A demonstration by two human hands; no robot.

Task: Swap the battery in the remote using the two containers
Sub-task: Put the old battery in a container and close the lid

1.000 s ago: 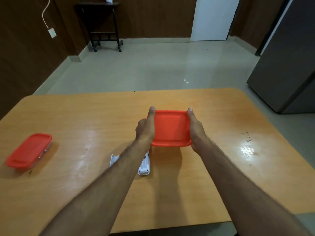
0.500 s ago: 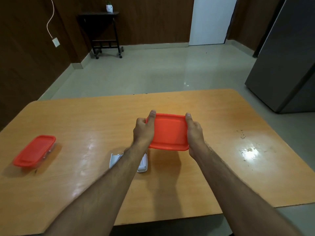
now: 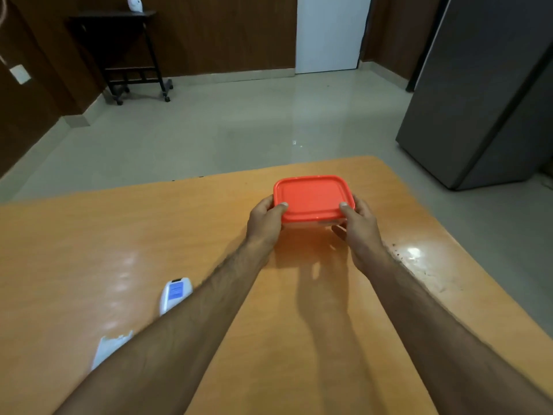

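Nearest us at lower left, a white plastic battery cover (image 3: 108,350) and slim remote (image 3: 175,294) lie on the glossy orange-wood table (image 3: 74,250), while beyond, at centre frame, our left hand (image 3: 264,221) and right hand (image 3: 360,229) grip the rounded-rectangular, red-lidded container (image 3: 312,197).

An orange wooden surface (image 3: 89,250) is carrying a white remote (image 3: 175,293) and its detached cover (image 3: 109,348) nearby.
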